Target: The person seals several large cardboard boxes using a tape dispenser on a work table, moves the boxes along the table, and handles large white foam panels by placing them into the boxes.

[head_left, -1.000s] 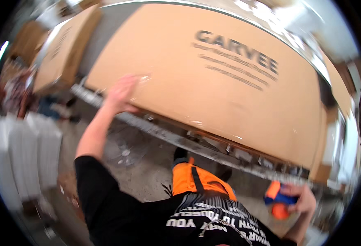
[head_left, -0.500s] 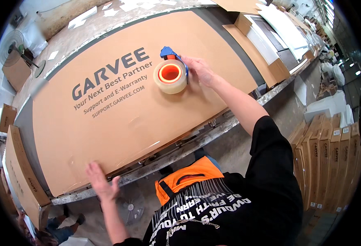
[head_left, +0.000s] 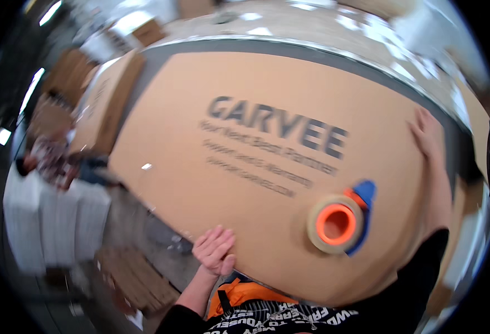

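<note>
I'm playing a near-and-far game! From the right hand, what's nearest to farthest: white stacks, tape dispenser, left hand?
1. Tape dispenser, on the big box's right part.
2. Left hand, at the box's near edge.
3. White stacks, far left, beyond the box.

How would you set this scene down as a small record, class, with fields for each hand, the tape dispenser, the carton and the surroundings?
Left hand: open, at the carton's near edge, holding nothing
Right hand: open, at the carton's right end, holding nothing
Tape dispenser: blue and orange, loaded with a roll, on the carton
Large cardboard carton: closed, printed, lying flat on a table
Surroundings: another carton and a co-worker at left
</note>
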Demonstrator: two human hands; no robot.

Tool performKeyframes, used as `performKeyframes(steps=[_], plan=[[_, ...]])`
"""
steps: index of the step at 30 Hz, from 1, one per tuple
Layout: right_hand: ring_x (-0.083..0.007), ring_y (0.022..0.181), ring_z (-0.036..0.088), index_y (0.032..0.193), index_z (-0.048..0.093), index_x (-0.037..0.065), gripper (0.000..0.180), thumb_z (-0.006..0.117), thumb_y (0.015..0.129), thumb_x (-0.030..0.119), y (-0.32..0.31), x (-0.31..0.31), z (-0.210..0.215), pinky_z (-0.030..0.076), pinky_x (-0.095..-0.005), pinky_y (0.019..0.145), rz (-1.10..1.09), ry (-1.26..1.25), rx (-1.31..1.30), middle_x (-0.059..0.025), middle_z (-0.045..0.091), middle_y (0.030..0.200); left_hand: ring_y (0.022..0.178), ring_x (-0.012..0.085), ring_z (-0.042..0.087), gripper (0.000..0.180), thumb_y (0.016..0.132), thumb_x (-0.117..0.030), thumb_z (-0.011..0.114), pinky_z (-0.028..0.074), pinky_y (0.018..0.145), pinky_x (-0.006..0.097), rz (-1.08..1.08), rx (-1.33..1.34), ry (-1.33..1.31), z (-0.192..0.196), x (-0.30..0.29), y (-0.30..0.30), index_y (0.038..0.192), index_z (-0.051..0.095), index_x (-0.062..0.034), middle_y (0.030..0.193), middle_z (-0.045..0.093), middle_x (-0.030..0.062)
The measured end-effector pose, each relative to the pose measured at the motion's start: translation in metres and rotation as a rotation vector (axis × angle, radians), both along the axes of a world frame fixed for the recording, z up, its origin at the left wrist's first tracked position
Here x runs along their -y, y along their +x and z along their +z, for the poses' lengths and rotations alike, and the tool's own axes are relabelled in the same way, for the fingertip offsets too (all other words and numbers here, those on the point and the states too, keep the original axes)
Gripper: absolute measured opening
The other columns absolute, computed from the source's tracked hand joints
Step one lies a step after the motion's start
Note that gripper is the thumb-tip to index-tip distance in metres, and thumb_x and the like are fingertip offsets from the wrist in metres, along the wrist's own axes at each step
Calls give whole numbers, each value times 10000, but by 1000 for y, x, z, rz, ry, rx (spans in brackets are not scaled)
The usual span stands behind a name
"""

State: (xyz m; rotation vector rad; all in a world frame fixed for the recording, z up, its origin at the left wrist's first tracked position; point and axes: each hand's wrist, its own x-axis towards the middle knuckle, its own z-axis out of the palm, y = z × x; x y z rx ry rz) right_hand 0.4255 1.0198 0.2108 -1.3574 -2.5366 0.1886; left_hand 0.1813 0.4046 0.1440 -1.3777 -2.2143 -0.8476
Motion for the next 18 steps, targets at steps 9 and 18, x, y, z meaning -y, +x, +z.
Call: performKeyframes(steps=[9, 18], plan=[[-340, 1393, 306, 1426, 406, 16, 736, 500, 893, 515, 7, -76, -29, 248, -383, 1133, -27, -93, 18, -219, 392, 1454, 938, 249, 706, 215, 721, -94, 565, 525, 833, 357, -116, 3, 82, 15, 6, 18, 850, 733, -57, 945, 733, 102], [-361, 1310, 417, 1436, 398, 50, 777, 416, 902, 614, 119, 86, -34, 320, -429, 1081, -184, -30, 133, -206, 445, 1396, 973, 307, 682, 199, 796, -99, 576, 528, 860, 411, -249, -14, 214, -11, 88, -62, 938, 696, -29, 1002, 713, 127]])
